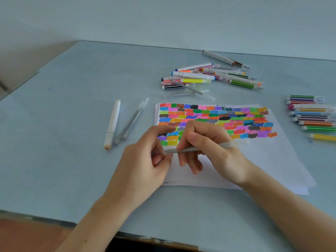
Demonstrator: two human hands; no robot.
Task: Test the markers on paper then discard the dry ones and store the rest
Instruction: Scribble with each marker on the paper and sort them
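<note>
Translucent grey, the marker (200,147) lies across our two hands above the paper (263,160): our right hand (209,144) grips its barrel with curled fingers, our left hand (145,160) pinches its near end.

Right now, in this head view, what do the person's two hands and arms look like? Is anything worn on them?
Both are bare. The left hand and the right hand wear no gloves, and no ring, watch or bracelet shows. The forearms are uncovered down to the bottom edge of the picture, so no sleeve is in view. The fingernails look short and unpainted.
</note>
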